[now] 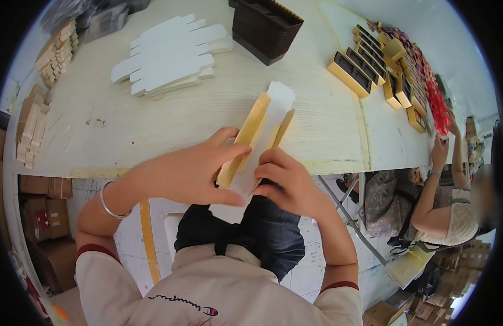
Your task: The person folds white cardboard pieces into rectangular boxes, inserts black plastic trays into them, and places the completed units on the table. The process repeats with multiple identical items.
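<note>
A long, narrow cardboard box [258, 149], white inside and gold outside, is partly folded over the table's front edge. Its two long walls stand up, while the white end flaps at the far and near ends lie outward. My left hand [200, 168] grips the left wall, its thumb lying across the near end. On the other side, my right hand [288, 179] has its bent fingers closed on the right wall near the same end. Beyond the box lies a stack of flat white box blanks [167, 54]. A nested stack of dark brown plastic trays [268, 32] stands beside it.
Gold boxes with dark inserts [352, 73] stand in rows at the right, near red ribbons [437, 106]. A co-worker's hands [440, 149] reach to those ribbons. Folded cardboard pieces [31, 127] are piled along the left edge. Brown cartons [48, 217] sit under the table.
</note>
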A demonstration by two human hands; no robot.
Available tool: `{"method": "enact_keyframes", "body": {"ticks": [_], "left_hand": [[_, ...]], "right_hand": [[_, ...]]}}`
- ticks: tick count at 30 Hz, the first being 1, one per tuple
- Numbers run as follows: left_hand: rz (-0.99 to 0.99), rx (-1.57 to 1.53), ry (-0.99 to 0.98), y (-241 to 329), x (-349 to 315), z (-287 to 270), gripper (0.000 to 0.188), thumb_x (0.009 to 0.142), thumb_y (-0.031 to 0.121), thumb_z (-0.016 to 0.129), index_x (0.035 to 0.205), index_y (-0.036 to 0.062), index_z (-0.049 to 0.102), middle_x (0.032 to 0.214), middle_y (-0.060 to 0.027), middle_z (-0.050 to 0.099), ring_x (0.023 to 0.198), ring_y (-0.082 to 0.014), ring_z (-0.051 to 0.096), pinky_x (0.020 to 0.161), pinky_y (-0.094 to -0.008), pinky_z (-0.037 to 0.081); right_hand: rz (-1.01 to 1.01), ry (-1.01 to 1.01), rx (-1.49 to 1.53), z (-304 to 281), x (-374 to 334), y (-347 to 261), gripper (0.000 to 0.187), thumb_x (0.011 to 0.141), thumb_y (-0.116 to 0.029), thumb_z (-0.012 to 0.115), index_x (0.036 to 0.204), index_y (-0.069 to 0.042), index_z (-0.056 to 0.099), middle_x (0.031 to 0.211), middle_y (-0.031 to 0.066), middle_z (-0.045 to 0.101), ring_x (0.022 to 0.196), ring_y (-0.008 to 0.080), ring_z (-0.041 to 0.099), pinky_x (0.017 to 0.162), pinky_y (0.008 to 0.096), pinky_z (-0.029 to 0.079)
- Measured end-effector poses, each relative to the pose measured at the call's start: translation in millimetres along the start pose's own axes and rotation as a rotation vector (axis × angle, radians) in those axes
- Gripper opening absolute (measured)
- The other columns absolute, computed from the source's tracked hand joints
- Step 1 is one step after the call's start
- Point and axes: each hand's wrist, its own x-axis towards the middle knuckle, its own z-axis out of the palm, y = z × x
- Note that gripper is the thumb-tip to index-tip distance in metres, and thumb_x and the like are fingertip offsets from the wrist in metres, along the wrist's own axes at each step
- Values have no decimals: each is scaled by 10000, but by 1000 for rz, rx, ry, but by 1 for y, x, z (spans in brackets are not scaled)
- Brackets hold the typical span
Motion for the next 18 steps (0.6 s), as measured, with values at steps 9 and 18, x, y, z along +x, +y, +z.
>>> {"method": "enact_keyframes", "body": {"ticks": [9,18], "left_hand": [[505,536,276,-38,15,6,255,640,50,780,865,76,663,1167,-64,546,873,-202,575,702,-317,498],[195,62,328,-18,22,40,177,711,18,759,830,38,630,834,-64,603,642,-239,565,577,-292,460]], "right_hand": [[-18,51,37,-6,-3,5,229,715,-48,742,842,-30,551,913,108,517,807,308,523,726,377,439],[-4,131,-59,0,-3,0,176,753,25,672,822,-24,517,966,121,520,799,316,543,717,367,459]]}}
